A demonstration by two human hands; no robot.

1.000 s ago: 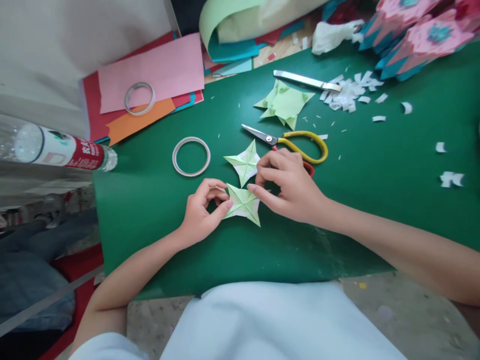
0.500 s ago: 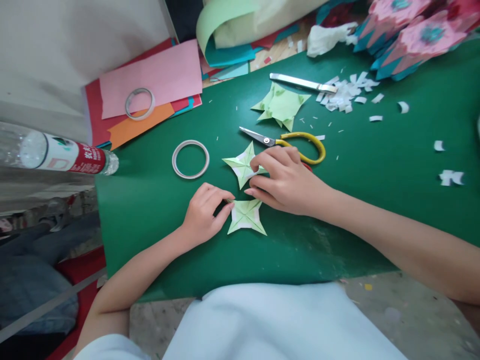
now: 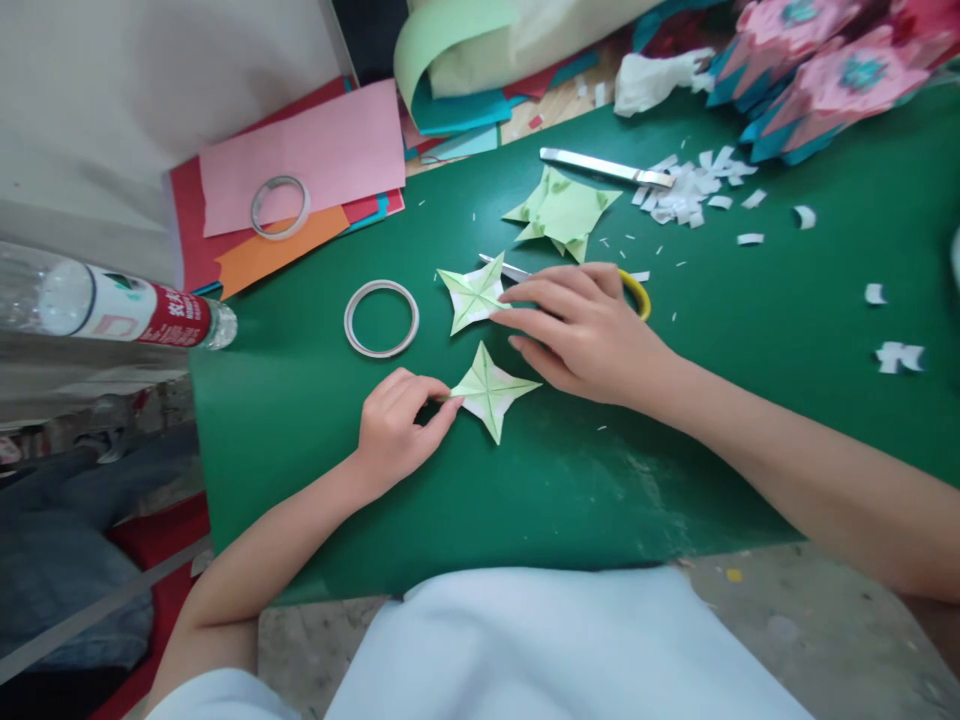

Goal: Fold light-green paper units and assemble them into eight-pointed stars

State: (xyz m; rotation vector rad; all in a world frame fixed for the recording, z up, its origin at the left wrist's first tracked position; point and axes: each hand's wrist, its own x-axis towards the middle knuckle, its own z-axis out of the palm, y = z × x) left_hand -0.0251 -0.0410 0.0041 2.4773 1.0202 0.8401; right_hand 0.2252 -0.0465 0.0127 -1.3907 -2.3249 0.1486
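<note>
The near paper star point(image 3: 491, 392), on the table point(image 3: 562, 500), appears light and easily creased, best held by a point, as my left hand point(image 3: 397, 430) pinches it; my right hand point(image 3: 592, 335), loosely curled, meets the far star point(image 3: 471, 293), grip undeterminable.

Head-worn view, looking forward, angled down

Shows white Chinese characters, seemingly starting 农夫, on the red band point(image 3: 180, 317) of the label point(image 3: 112, 308) around the bottle point(image 3: 66, 298); bears smaller lettering beside, too small to read.
</note>
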